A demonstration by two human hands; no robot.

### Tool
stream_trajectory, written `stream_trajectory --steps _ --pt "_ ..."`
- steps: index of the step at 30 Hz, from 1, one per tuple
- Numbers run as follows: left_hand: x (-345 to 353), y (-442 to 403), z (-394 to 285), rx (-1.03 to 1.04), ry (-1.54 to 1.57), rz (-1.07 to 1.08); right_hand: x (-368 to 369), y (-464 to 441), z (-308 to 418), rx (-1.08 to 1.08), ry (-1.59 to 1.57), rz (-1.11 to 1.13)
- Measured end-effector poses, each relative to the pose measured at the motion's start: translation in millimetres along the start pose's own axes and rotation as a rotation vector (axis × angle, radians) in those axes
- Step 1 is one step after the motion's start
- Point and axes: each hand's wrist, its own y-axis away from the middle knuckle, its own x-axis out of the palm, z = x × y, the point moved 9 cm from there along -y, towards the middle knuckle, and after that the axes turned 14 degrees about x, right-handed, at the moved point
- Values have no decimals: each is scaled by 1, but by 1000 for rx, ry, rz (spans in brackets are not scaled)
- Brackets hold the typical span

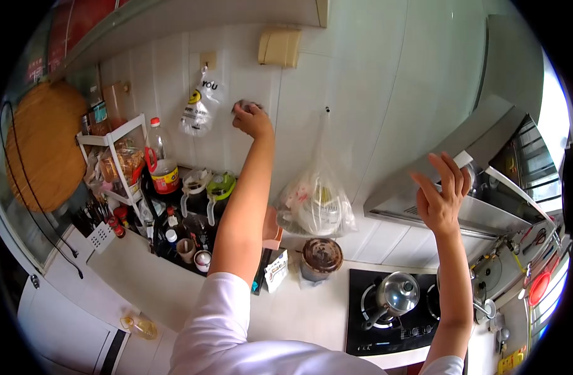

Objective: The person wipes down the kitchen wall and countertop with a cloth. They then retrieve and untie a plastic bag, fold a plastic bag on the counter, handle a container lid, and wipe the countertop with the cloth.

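My left hand (255, 124) is raised against the tiled wall (336, 69), its fingers closed on a small crumpled brown-grey cloth (246, 104). Most of the cloth is covered by the fingers, so its exact kind is hard to make out. Just left of that hand hangs a white plastic bag (201, 107) with a yellow smiley print. My right hand (444, 197) is up in front of the range hood (424, 200), fingers spread and holding nothing. Whether its fingertips touch the hood cannot be made out.
A filled plastic bag (321, 203) hangs above a dark-lidded container (321, 257). A lidded pan (398, 294) sits on the black gas stove (361, 337). Bottles, including a red-capped one (164, 175), crowd the left counter by a white rack (114, 134). A shelf (224, 25) juts out overhead.
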Motion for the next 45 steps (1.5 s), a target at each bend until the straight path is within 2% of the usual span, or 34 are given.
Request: stream_trajectory --steps 2,3,4,5,6,7,10,11,13,15,18,20,21,23,24,25,27,29,31,33,35,38,39,41,45 --pt "15 1 6 -205 -303 22 2 0 -8 45 50 -6" --pt "32 14 4 195 -516 27 15 -4 -4 32 38 31" --pt "47 20 -41 358 -385 171 19 -5 -7 29 49 3" --pt "63 33 -73 638 -305 165 22 -4 -8 29 55 -10" --pt "83 38 -98 666 -263 412 26 -5 -7 42 81 -41" --pt "82 44 -101 657 -262 423 29 -4 -6 44 81 -27" --pt "84 48 -110 808 -358 452 32 -5 -5 40 102 -45" --pt "78 42 -109 822 -364 439 32 -5 -5 38 119 -54" --pt "71 20 -98 709 -403 407 35 -3 -8 38 146 -65" --pt "55 2 -79 623 -419 277 36 0 -10 -7 177 -68" --pt "46 -16 -77 644 -439 191 36 0 -10 -23 195 -39" --pt "41 -26 -72 573 -518 110 36 1 -10 -20 205 -27" --pt "38 -24 -76 571 -519 113 37 1 -9 -20 212 -13" --pt "53 -14 -85 622 -584 336 36 -2 -5 1 203 -18" --pt "54 -5 -92 764 -561 338 36 -3 -3 22 194 -26" --pt "50 -4 -87 768 -567 337 37 -2 1 24 189 -30" --pt "45 -1 -92 902 -545 327 43 2 8 61 187 -18" --pt "41 -11 -88 860 -583 322 54 7 23 28 124 34" --pt "28 -32 -79 726 -553 230 62 4 42 -9 60 89" --pt "26 -41 -76 716 -544 225 81 -3 58 16 -58 246" --pt "32 -40 -75 724 -561 237 96 -12 68 17 -89 246" --pt "36 -18 -90 850 -563 424 136 -28 59 207 -156 312" --pt "37 -12 -92 914 -551 487 148 -31 60 204 -163 308" --pt "31 -23 -82 877 -571 450 183 -35 46 353 -165 386" --pt "12 -65 -62 730 -648 339 224 -38 35 370 -78 420"
